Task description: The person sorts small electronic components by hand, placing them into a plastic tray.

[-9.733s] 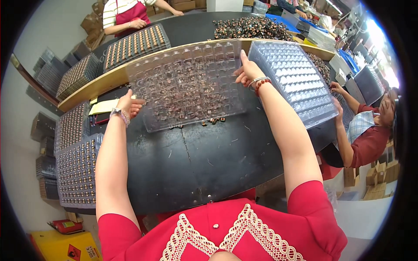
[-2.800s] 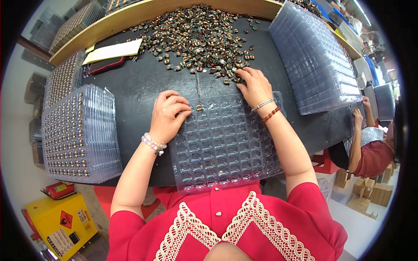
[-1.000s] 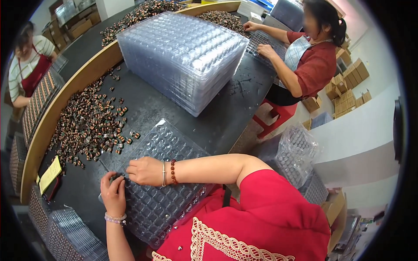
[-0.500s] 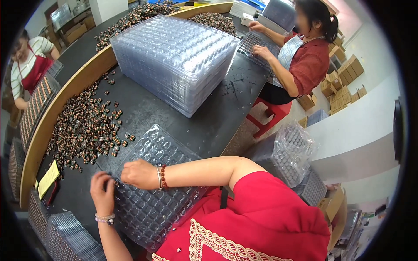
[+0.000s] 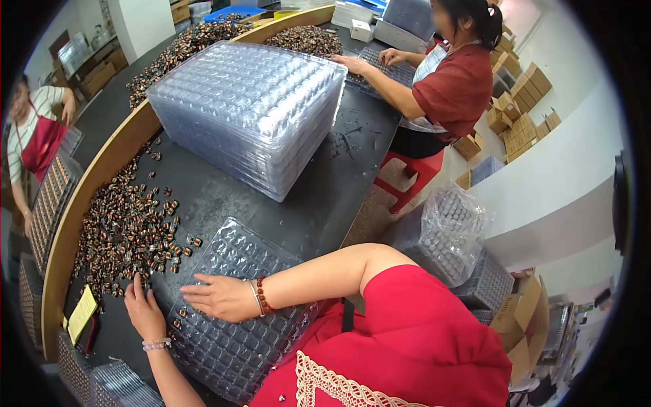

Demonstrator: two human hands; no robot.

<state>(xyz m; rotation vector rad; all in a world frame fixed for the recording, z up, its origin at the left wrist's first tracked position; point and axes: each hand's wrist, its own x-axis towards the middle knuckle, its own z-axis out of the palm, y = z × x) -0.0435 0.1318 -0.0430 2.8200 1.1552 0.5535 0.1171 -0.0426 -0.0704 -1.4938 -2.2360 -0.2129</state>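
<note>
A clear plastic blister tray [image 5: 234,353] with rows of pockets lies tilted on the dark table in front of me. Two small copper-and-black coil parts [image 5: 182,313] sit in pockets at its left edge. My right hand [image 5: 227,298] is spread over the tray, palm down, fingers stretched towards the left. My left hand [image 5: 144,316], with its fingers extended, is at the near edge of a loose pile of the same coil parts [image 5: 125,224]. No part shows in either hand, though the undersides of the fingers are hidden.
A tall stack of clear trays [image 5: 244,115] stands beyond my tray. A wooden rail [image 5: 102,159] borders the table at left. A yellow paper pad [image 5: 82,315] lies near the rail. One co-worker [image 5: 447,88] sits at far right; another [image 5: 41,132] stands at far left.
My left hand has moved from the tray's edge to the pile, its fingers straightening. My right hand has opened out flat over the tray. The whole view has shifted slightly.
</note>
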